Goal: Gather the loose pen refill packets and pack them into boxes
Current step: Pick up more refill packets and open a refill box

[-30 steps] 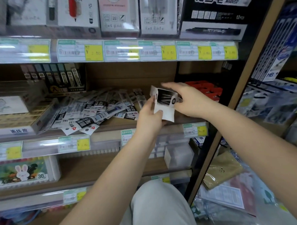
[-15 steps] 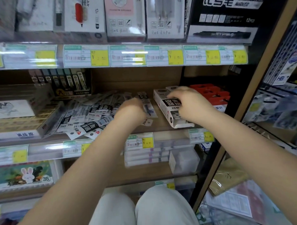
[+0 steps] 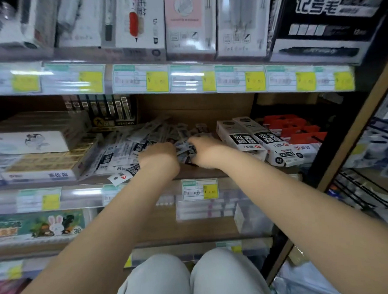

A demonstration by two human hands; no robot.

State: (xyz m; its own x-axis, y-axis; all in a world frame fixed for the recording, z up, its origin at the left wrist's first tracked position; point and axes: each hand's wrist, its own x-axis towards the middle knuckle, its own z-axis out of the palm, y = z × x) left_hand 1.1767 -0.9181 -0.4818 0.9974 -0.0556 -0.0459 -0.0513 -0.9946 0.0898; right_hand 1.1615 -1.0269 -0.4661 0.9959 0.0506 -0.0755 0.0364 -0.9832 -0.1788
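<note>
Both hands reach into a heap of loose black-and-white plastic pen refill packets [image 3: 131,149] on the wooden shelf [image 3: 202,171]. The left hand [image 3: 159,153] and right hand [image 3: 205,149] rest on the packets, but motion blur hides whether either grip is grasping. Two white cardboard boxes [image 3: 257,140] lie just right of the right hand.

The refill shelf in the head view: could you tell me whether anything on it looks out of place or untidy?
Yes. The loose refill packets lie in a jumbled heap at mixed angles, one packet poking past the shelf edge. Both hands, left hand and right hand, are in the heap. Beside it, two white boxes lie neatly side by side.
</note>
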